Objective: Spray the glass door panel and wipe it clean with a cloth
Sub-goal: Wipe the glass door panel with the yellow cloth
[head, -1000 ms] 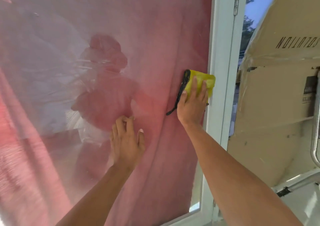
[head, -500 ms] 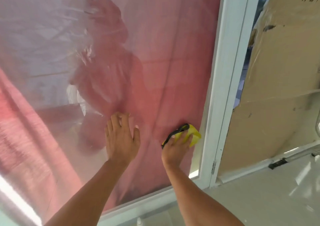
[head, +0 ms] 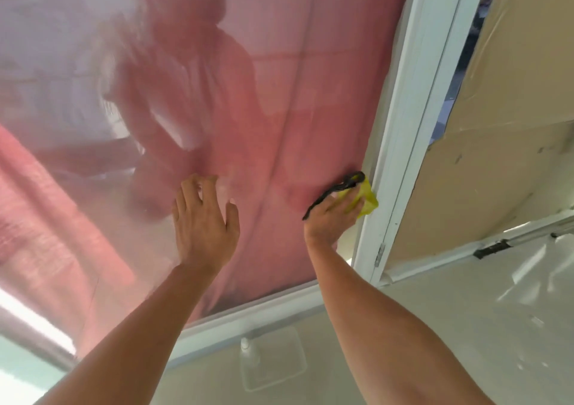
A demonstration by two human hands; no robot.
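glass door panel (head: 310,63): right hand (head: 330,218) presses yellow cloth (head: 369,201).

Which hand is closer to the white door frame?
Right. The right hand presses the cloth on the glass right beside the frame; the left hand rests on the glass farther left.

Glass door panel (head: 279,78) straight ahead, curtain (head: 335,47) behind it, left hand (head: 202,227) on the lower glass, right hand (head: 330,218) beside it pressing a cloth (head: 368,201) to the glass against the door frame (head: 413,125), cardboard (head: 497,171) right of the frame, bottle (head: 246,346) on the floor (head: 466,327) beneath the door.
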